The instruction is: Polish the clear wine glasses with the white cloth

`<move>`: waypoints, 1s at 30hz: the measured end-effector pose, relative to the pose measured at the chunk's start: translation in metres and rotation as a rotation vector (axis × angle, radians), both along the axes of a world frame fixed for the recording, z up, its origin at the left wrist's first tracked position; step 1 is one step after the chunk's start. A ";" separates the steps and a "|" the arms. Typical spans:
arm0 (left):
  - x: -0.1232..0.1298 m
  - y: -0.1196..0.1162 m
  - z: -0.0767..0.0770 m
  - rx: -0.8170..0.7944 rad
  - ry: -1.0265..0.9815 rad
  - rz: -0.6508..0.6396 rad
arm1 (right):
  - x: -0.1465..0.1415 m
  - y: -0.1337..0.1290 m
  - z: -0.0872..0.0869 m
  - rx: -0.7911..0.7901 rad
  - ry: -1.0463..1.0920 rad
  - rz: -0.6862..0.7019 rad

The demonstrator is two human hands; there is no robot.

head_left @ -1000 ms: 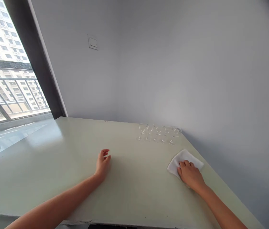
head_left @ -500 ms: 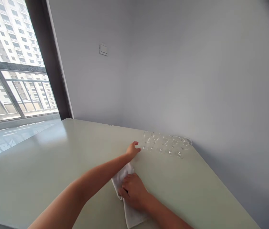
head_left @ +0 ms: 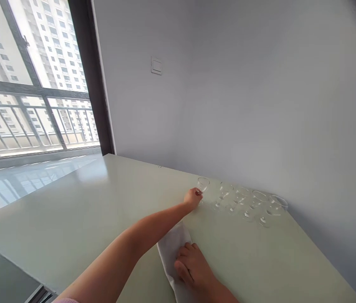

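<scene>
My left hand is closed around the stem of a clear stemmed glass at the left end of a row. To its right stand several more clear glasses, among them one close by and one at the far right end. My right hand lies on a folded white cloth nearer to me, its fingers bent against the fabric. Whether the fingers pinch the cloth is hard to tell, but they press on it.
The pale glossy table meets grey walls behind and at the right. A light switch is on the wall. At the left are a large window and a shiny floor.
My left hand has closed on the leftmost glass, which now stands apart from the row. My right hand has shifted slightly on the cloth. The view has turned left.
</scene>
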State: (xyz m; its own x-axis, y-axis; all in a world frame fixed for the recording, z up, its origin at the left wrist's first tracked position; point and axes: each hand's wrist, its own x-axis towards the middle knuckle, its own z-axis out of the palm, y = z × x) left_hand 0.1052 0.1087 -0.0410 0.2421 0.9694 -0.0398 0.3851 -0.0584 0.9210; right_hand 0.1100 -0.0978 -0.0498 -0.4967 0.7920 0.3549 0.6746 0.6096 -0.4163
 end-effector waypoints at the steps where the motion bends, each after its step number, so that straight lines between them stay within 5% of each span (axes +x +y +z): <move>1: -0.012 0.004 0.000 -0.007 -0.007 0.024 | 0.000 0.000 0.000 -0.002 0.013 0.000; 12: -0.217 0.057 0.018 -0.016 -0.134 0.417 | 0.000 0.001 -0.004 0.014 0.082 0.031; 16: -0.268 0.071 0.026 0.000 -0.155 0.564 | 0.001 0.001 -0.003 0.006 0.069 0.029; 25: -0.296 0.063 0.040 0.020 -0.156 0.790 | 0.001 0.001 -0.006 0.019 0.074 0.030; 30: -0.273 0.028 0.041 0.097 -0.123 0.914 | -0.002 -0.002 0.002 0.004 0.059 -0.003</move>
